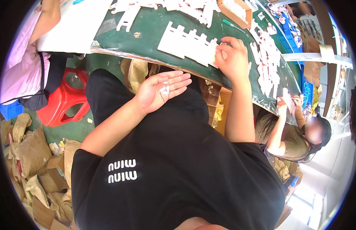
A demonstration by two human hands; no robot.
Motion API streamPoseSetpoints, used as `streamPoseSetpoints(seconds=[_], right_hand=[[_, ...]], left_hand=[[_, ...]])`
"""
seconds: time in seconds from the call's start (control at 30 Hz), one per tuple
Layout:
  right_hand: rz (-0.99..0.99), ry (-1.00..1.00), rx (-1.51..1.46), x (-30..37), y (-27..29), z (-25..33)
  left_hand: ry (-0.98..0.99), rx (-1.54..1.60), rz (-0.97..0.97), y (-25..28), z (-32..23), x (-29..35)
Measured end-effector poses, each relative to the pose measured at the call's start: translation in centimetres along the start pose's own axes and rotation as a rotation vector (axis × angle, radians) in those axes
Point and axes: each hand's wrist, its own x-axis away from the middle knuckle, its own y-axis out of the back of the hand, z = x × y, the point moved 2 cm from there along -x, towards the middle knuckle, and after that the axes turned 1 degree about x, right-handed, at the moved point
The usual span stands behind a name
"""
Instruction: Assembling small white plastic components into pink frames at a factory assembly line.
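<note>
My left hand (160, 91) is held palm up in front of the table edge, fingers stretched out. Several small white pieces (164, 89) rest loose on its palm. Over the table, my right hand (233, 57) is bent at the right end of a row of flat white plastic parts (187, 45) with notched far edges. Its thumb and fingers curl together there in a pinch. Whatever sits between those fingertips is too small or hidden to make out. The row lies side by side near the table's front edge.
More white parts are heaped at the back of the green table (147, 36) and in a pile (267, 65) on the right. A small carton (235, 12) and a green-handled screwdriver (232, 25) lie beyond my right hand. Co-workers sit on both sides; a red stool (64, 105) stands left.
</note>
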Motion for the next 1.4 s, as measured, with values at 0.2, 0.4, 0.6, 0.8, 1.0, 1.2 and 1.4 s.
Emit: streamPoseSetpoints(seconds=[0.2,0.4,0.6,0.8,1.0,1.2,1.4], right_hand=[[-0.054,-0.016,-0.131,0.7,0.7,1.1],[0.052,0.132,-0.562,2.0,4.1,11.6],[0.220,0.246,-0.482,4.0,1.6,14.5],[0.300,0.115,-0.408,4.8,0.8,15.1],[0.335,0.129,-0.456,5.1,1.5,15.2],[0.280,0.156,-0.406,5.4,1.5,15.9],[0.164,0.243,-0.537,4.7,1.9,15.9]], left_hand=[[0.002,0.035,0.060,-0.2,0.2,-0.1],[0.054,0.065,0.041,-0.4,0.6,0.0],[0.053,0.094,0.176,0.1,1.3,0.1],[0.047,0.107,0.138,0.3,1.6,0.3],[0.040,0.065,0.141,0.6,1.9,0.8],[0.010,0.055,0.102,0.0,1.9,1.2],[0.015,0.094,0.212,1.2,2.0,1.0]])
